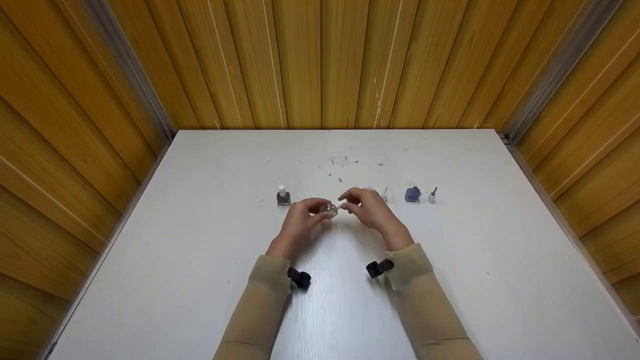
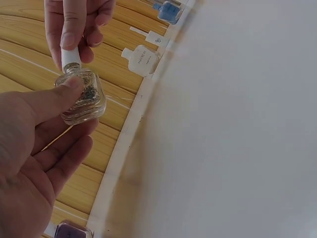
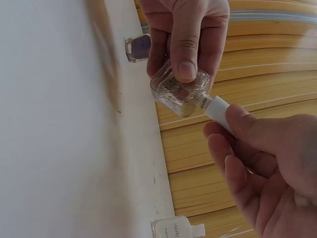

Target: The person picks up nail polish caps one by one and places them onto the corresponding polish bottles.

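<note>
My left hand (image 1: pixel 298 220) grips a small clear nail polish bottle (image 2: pixel 94 101) with glittery flecks inside, thumb on one face and fingers behind. The bottle is raised over the table and tilted, its neck toward my right hand (image 1: pixel 372 210). Between thumb and fingers, the right hand pinches a white cap (image 3: pixel 218 114) at the bottle's neck. A short stretch of the neck shows between cap and glass in the right wrist view. Whether the cap's brush is inside the bottle is hard to make out.
Left of my hands stands a dark polish bottle (image 1: pixel 283 199) with a white cap. On the right are a white bottle (image 2: pixel 143 60), a white brush cap (image 2: pixel 155 38), a blue-purple bottle (image 1: pixel 412 194) and another upturned brush cap (image 1: pixel 432 195). Dark specks (image 1: pixel 338 161) mark the table farther back.
</note>
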Demonstrator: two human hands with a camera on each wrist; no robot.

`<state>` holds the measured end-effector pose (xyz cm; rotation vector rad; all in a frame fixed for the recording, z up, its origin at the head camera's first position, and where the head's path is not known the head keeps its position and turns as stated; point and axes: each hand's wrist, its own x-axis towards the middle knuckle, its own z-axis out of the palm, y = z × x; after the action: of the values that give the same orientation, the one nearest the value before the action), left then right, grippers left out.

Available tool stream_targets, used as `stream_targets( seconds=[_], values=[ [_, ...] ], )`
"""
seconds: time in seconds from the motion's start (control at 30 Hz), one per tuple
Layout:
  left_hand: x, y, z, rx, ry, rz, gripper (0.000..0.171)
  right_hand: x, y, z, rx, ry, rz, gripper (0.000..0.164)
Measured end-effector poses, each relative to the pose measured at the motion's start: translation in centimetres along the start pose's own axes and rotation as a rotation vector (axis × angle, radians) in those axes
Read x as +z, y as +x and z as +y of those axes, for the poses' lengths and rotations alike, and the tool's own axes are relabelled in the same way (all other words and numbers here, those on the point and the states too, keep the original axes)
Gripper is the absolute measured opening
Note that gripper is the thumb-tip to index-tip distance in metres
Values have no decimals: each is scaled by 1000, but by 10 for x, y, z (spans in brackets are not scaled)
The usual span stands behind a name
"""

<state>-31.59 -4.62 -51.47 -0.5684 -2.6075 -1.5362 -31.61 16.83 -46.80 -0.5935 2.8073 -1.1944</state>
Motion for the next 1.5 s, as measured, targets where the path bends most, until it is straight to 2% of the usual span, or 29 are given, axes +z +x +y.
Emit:
stream_targets(
  seconds=[0.13, 0.23, 0.4, 0.5, 0.6, 0.7, 0.8, 0.87, 1.13, 1.4, 1.5],
  values=[
    [0, 0, 2, 21, 11, 0, 27, 3, 2, -1, 60, -23, 15, 21],
    [1, 0, 3, 33, 11, 1, 27, 6, 3, -2, 97, -66, 45, 32],
    [2, -1, 6, 26, 1, -1, 28, 8, 3, -1, 106, -137, 93, 49],
    [2, -1, 5, 17, -8, -7, 28, 7, 3, 1, 119, -118, 68, 46],
    [1, -1, 4, 4, -30, -4, 27, 4, 1, 1, 90, -51, 36, 34],
    [0, 0, 3, 2, -49, -1, 26, 1, 0, 2, 4, 8, 27, 36],
    [-1, 0, 2, -1, -54, -2, 26, 0, 0, 1, -61, 26, 23, 29],
    [-1, 0, 1, -6, -50, -4, 26, 1, 0, 1, -65, 22, 23, 22],
    [2, -2, 2, 2, -23, -16, 25, 9, 1, -3, 30, -22, 45, 19],
    [4, -1, 4, 20, -24, -23, 27, 12, 4, -8, 242, 72, 32, 31],
    [3, 0, 3, 7, -45, -16, 26, 10, 4, -7, 218, 105, 30, 37]
  ],
)
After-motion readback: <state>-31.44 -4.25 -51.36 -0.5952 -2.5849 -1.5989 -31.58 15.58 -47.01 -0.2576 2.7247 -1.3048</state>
